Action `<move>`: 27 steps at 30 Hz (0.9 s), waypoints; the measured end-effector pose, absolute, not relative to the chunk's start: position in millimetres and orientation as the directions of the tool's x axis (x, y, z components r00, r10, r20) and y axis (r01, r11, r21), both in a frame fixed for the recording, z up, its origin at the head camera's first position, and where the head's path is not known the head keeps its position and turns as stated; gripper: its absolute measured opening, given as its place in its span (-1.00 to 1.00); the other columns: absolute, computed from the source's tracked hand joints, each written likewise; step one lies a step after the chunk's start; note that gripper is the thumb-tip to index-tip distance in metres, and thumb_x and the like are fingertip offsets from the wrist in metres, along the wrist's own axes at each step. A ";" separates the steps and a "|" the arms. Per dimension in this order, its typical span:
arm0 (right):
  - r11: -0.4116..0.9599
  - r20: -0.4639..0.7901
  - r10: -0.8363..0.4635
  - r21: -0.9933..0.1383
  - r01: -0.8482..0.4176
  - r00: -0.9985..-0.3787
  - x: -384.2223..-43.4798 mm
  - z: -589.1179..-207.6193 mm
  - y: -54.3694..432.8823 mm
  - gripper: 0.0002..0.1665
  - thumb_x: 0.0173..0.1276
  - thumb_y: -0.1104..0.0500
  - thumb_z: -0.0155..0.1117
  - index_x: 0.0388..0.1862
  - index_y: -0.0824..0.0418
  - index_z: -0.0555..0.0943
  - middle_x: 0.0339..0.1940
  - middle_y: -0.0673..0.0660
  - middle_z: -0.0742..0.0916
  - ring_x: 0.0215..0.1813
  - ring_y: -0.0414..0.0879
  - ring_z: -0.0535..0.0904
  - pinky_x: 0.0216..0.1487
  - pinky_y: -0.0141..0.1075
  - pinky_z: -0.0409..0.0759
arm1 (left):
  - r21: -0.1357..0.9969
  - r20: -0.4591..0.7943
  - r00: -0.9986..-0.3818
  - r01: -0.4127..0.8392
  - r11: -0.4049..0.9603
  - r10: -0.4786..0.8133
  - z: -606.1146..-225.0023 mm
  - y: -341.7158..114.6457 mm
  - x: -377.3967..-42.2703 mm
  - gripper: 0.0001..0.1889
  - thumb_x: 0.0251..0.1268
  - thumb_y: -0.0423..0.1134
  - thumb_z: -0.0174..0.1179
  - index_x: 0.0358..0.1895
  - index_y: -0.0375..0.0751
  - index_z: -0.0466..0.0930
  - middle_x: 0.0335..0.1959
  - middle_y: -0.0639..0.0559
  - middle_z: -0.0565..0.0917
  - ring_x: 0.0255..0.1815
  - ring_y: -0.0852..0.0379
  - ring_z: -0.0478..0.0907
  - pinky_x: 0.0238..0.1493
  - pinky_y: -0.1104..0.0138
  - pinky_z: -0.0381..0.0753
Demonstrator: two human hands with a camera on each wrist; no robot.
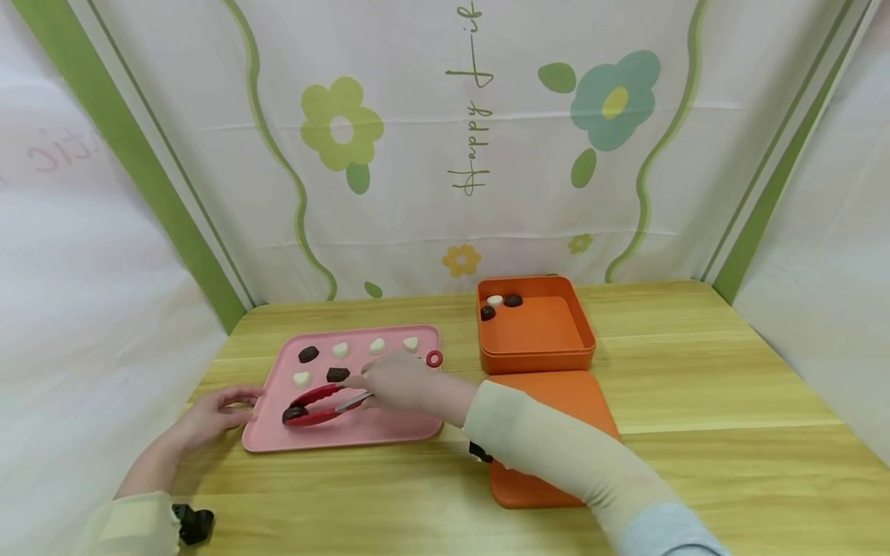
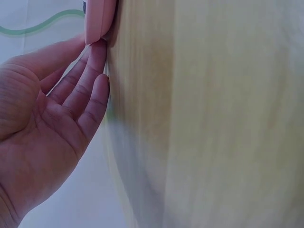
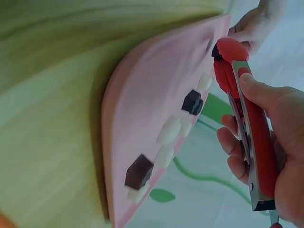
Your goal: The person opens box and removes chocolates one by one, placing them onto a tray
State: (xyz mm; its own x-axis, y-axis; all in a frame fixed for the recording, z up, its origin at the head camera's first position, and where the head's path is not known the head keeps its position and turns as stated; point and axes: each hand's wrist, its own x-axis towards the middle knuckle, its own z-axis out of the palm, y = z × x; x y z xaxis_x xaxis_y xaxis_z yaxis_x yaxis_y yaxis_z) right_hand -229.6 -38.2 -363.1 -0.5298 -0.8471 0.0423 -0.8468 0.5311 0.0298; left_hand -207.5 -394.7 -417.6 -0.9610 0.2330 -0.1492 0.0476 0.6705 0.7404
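Observation:
My right hand (image 1: pixel 403 380) grips red-and-silver tongs (image 3: pixel 261 142) over the pink tray (image 1: pixel 378 425). Between the red tong tips sits a dark chocolate piece (image 1: pixel 295 413), low over the tray's near left part. At the tray's left edge, my left hand (image 1: pixel 208 417) pinches the rim between thumb and fingers; the left wrist view has the hand (image 2: pixel 52 109) against the pink edge (image 2: pixel 99 21). White chocolates (image 1: pixel 340 350) and dark chocolates (image 1: pixel 309 354) lie spaced out on the tray. My right hand and forearm hide part of the tray in the head view.
An orange box (image 1: pixel 538 361) stands open at the back right, with two dark pieces (image 1: pixel 513 300) and a white one (image 1: pixel 494 300) in its far left corner. In front of it lies an orange lid (image 1: pixel 570 394), partly under my right forearm. A printed curtain (image 1: pixel 410 216) hangs behind the wooden table (image 1: pixel 695 371).

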 end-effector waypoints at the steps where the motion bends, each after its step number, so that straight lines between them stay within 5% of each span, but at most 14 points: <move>1: 0.522 0.051 -0.852 0.030 -0.852 -0.521 -228.3 -363.6 -40.1 -0.41 0.35 -0.09 0.31 0.36 -0.18 0.48 -0.33 -0.18 0.67 -0.36 -0.32 0.54 -0.51 -0.47 0.39 | 0.741 -0.149 -0.961 0.048 0.670 0.233 -417.6 -394.6 -207.5 -0.49 0.32 -0.26 0.26 0.23 -0.52 0.42 0.08 -0.41 0.55 -0.01 -0.17 0.61 -0.15 0.42 0.57; 11: 0.513 0.082 -0.856 0.011 -0.858 -0.511 -222.2 -371.0 -51.5 -0.49 0.31 -0.04 0.37 0.25 -0.12 0.58 -0.36 -0.18 0.69 -0.36 -0.33 0.55 -0.49 -0.51 0.34 | 0.739 -0.142 -0.962 0.054 0.672 0.235 -417.7 -395.0 -208.6 -0.50 0.31 -0.28 0.27 0.22 -0.52 0.43 0.09 -0.41 0.55 -0.02 -0.14 0.62 -0.15 0.43 0.57; 20: 0.564 0.055 -0.822 -0.058 -0.824 -0.566 -223.8 -375.5 -49.8 -0.33 0.32 -0.08 0.35 0.40 -0.17 0.44 -0.41 -0.19 0.63 -0.35 -0.33 0.51 -0.44 -0.46 0.40 | 0.728 -0.145 -0.963 0.052 0.683 0.228 -417.9 -395.9 -208.1 -0.49 0.33 -0.26 0.26 0.23 -0.52 0.42 0.11 -0.41 0.54 0.01 -0.20 0.60 -0.15 0.43 0.57; 27: 0.568 0.047 -0.819 -0.079 -0.819 -0.572 -224.7 -377.1 -38.3 -0.34 0.35 -0.10 0.30 0.42 -0.16 0.41 -0.21 -0.17 0.68 -0.16 -0.31 0.55 -0.34 -0.45 0.43 | 0.724 -0.153 -0.963 0.043 0.689 0.221 -418.6 -395.2 -207.2 -0.49 0.34 -0.26 0.25 0.25 -0.51 0.41 0.12 -0.40 0.53 0.03 -0.20 0.59 -0.15 0.43 0.56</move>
